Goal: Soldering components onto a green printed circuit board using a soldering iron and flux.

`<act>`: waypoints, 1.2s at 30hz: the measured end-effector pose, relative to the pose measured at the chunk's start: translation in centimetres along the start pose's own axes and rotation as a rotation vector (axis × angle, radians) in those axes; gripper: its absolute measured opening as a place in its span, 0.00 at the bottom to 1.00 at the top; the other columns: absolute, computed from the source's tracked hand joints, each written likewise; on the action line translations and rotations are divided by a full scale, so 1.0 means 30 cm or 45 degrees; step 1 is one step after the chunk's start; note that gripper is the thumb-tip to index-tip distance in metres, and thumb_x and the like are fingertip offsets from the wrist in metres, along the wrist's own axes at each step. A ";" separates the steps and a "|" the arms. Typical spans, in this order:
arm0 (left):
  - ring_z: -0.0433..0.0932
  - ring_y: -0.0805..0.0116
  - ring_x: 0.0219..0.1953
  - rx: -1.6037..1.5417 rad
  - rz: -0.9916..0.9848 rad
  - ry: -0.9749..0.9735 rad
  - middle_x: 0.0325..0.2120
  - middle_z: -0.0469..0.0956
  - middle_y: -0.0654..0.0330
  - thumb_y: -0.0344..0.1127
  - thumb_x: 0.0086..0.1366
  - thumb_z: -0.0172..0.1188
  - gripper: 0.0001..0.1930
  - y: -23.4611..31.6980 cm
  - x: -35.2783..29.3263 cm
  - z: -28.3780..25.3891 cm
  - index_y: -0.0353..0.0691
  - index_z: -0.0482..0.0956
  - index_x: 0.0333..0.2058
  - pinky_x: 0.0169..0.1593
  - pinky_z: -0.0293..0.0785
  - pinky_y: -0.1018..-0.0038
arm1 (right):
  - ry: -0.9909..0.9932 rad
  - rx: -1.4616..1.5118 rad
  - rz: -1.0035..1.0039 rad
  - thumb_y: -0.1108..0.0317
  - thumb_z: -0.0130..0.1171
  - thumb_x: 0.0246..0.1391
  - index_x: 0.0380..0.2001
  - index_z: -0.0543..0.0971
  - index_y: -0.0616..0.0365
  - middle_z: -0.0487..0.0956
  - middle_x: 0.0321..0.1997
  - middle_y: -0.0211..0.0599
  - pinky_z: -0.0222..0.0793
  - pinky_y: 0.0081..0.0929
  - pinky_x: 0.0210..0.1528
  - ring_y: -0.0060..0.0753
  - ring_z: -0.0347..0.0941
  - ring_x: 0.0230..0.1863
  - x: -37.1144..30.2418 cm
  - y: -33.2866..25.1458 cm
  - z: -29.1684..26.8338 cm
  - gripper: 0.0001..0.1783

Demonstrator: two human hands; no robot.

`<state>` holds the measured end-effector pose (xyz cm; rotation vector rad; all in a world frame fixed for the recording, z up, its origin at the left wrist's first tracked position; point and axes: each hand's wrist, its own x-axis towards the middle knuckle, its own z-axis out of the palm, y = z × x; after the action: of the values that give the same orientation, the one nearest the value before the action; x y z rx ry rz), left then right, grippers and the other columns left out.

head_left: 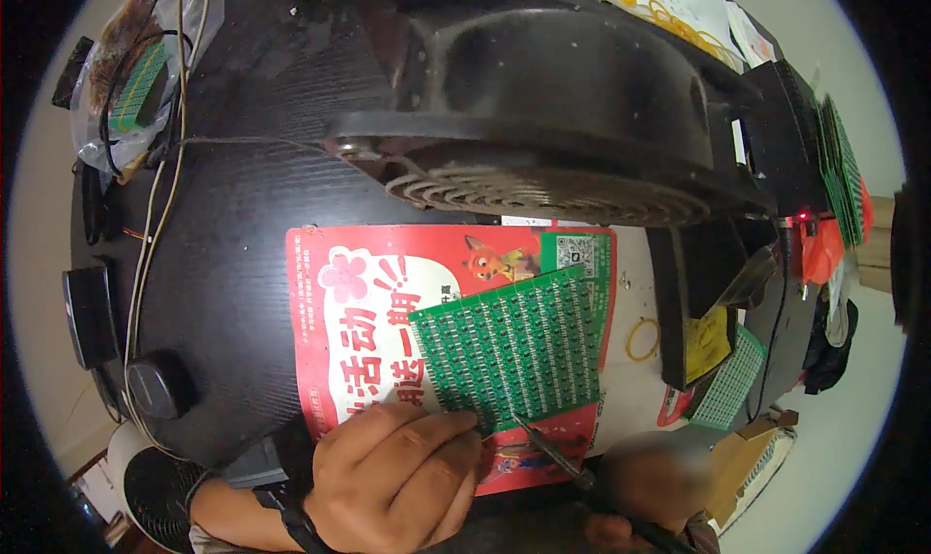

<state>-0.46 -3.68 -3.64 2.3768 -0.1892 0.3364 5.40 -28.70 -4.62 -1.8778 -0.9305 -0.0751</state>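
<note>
A green circuit board (514,350) with rows of small parts lies tilted on a red and white printed sheet (320,360). My left hand (398,476), a black band at its wrist, is closed with its fingertips at the board's near edge; whatever it pinches is hidden. A soldering iron (558,452) slants in from the lower right, its tip at the near edge of the board. My right hand (645,486), partly blurred at the lower edge, is closed round the iron's handle.
Beyond the board stands a large black fan (582,79) with a round grille. To its right are a black holder with a yellow sponge (708,345), a rubber band (642,340) and more green boards (732,379). Cables (145,263) and a plastic bag (97,117) lie left.
</note>
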 end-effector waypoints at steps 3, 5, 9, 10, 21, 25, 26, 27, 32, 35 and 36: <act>0.80 0.64 0.29 0.023 0.020 0.010 0.28 0.81 0.53 0.26 0.43 0.64 0.09 0.000 0.002 0.001 0.33 0.79 0.27 0.32 0.77 0.72 | -0.011 -0.158 -0.059 0.55 0.59 0.52 0.34 0.70 0.62 0.70 0.18 0.35 0.66 0.25 0.17 0.33 0.70 0.16 -0.018 0.007 0.004 0.20; 0.80 0.64 0.28 0.021 0.019 0.022 0.27 0.81 0.53 0.26 0.43 0.64 0.09 0.000 0.003 0.004 0.33 0.79 0.27 0.32 0.77 0.72 | 0.050 -0.212 -0.100 0.55 0.57 0.53 0.35 0.69 0.62 0.70 0.19 0.35 0.66 0.25 0.18 0.32 0.70 0.16 -0.010 0.007 0.018 0.20; 0.80 0.64 0.27 0.019 0.022 0.027 0.27 0.81 0.53 0.26 0.42 0.64 0.09 -0.001 0.003 0.005 0.33 0.79 0.26 0.31 0.77 0.72 | 0.219 -0.219 -0.143 0.57 0.55 0.54 0.37 0.67 0.62 0.69 0.18 0.34 0.65 0.25 0.17 0.31 0.68 0.16 -0.004 0.018 0.060 0.19; 0.80 0.64 0.28 0.011 0.023 0.033 0.27 0.81 0.53 0.25 0.42 0.64 0.09 -0.001 0.004 0.008 0.33 0.79 0.26 0.31 0.77 0.72 | 0.255 -0.237 -0.148 0.57 0.55 0.53 0.37 0.67 0.62 0.69 0.17 0.34 0.64 0.24 0.16 0.31 0.68 0.15 -0.002 0.016 0.070 0.19; 0.80 0.62 0.28 -0.027 -0.003 0.035 0.27 0.81 0.53 0.26 0.43 0.64 0.09 -0.001 -0.001 0.006 0.34 0.79 0.27 0.32 0.77 0.71 | -0.050 0.053 -0.033 0.63 0.57 0.46 0.44 0.69 0.57 0.67 0.11 0.35 0.59 0.25 0.11 0.30 0.63 0.09 -0.042 0.055 -0.014 0.20; 0.80 0.62 0.28 -0.006 0.001 0.041 0.28 0.81 0.52 0.26 0.43 0.64 0.09 0.000 0.003 0.003 0.34 0.79 0.27 0.32 0.77 0.70 | -0.012 -0.020 -0.095 0.61 0.56 0.49 0.43 0.69 0.58 0.68 0.13 0.36 0.60 0.24 0.13 0.30 0.63 0.10 -0.004 0.030 0.023 0.19; 0.80 0.62 0.28 -0.005 0.003 0.038 0.28 0.81 0.52 0.26 0.43 0.64 0.09 0.000 0.003 0.004 0.34 0.79 0.27 0.32 0.77 0.70 | 0.006 -0.050 -0.104 0.61 0.55 0.49 0.42 0.69 0.58 0.68 0.14 0.36 0.60 0.24 0.13 0.30 0.63 0.11 0.001 0.024 0.029 0.19; 0.80 0.62 0.28 -0.004 0.005 0.035 0.28 0.81 0.52 0.26 0.43 0.64 0.09 -0.001 0.002 0.005 0.34 0.79 0.27 0.32 0.77 0.70 | 0.028 -0.075 -0.110 0.60 0.55 0.50 0.42 0.68 0.58 0.68 0.14 0.36 0.60 0.24 0.13 0.30 0.63 0.11 0.007 0.020 0.040 0.19; 0.80 0.61 0.28 -0.014 -0.020 0.015 0.27 0.81 0.52 0.27 0.44 0.64 0.08 0.000 0.000 -0.003 0.33 0.79 0.27 0.33 0.78 0.69 | 0.242 -0.245 -0.091 0.57 0.53 0.53 0.41 0.68 0.59 0.69 0.16 0.37 0.61 0.24 0.15 0.31 0.64 0.13 0.046 0.001 0.108 0.18; 0.80 0.61 0.28 -0.018 0.007 0.029 0.27 0.81 0.52 0.27 0.44 0.64 0.08 0.002 0.009 0.000 0.33 0.79 0.26 0.35 0.78 0.69 | 0.334 -0.315 -0.076 0.56 0.51 0.55 0.41 0.68 0.60 0.69 0.18 0.37 0.62 0.24 0.16 0.30 0.65 0.14 0.000 0.013 0.101 0.19; 0.80 0.61 0.28 -0.043 0.046 0.044 0.27 0.81 0.52 0.27 0.44 0.64 0.08 0.006 0.021 0.003 0.33 0.79 0.26 0.35 0.78 0.68 | 0.369 -0.362 -0.085 0.55 0.51 0.55 0.41 0.68 0.60 0.70 0.19 0.37 0.62 0.24 0.17 0.30 0.65 0.14 -0.021 0.004 0.073 0.19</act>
<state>0.12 -3.92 -3.39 2.3350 -0.2196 0.3884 4.31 -27.34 -6.08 -2.0255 -0.8119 -0.5303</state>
